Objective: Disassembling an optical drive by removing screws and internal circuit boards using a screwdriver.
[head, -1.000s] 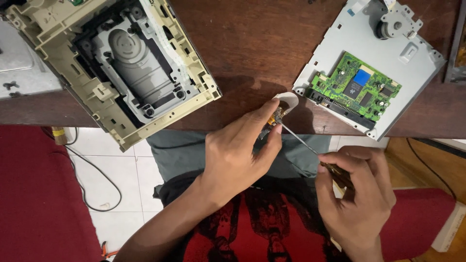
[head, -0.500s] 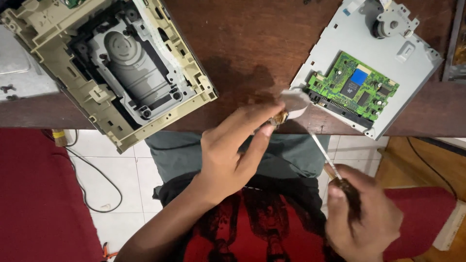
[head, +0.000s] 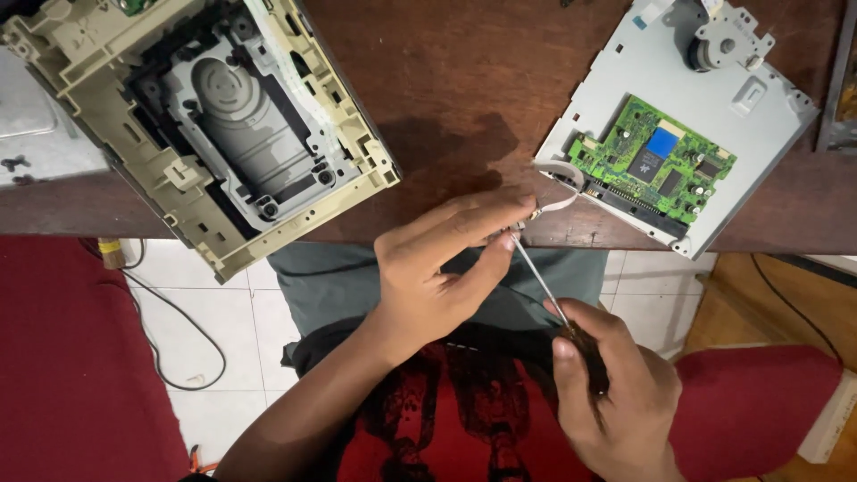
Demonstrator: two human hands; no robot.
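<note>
My left hand [head: 437,268] pinches a small metal part [head: 533,215] between thumb and fingertips, just over the near edge of the dark wooden table [head: 446,80]. A white flat ribbon cable [head: 564,183] curls from that part toward the metal drive plate [head: 661,62] carrying a green circuit board [head: 656,165]. My right hand [head: 611,397] grips the dark handle of a thin screwdriver [head: 540,277], whose shaft slants up-left with its tip at the pinched part. Both hands hover above my lap.
A beige plastic disc-drive chassis [head: 210,125] lies tilted at the table's left, overhanging the edge. A motor [head: 719,40] sits at the plate's top. Below are white floor tiles with a black cable [head: 170,353], a red cushion [head: 62,357] left and another at right.
The camera view has shifted. My left hand has lifted the small part closer to the ribbon cable at the plate's corner, and my right hand has dropped lower while keeping the screwdriver tip on it.
</note>
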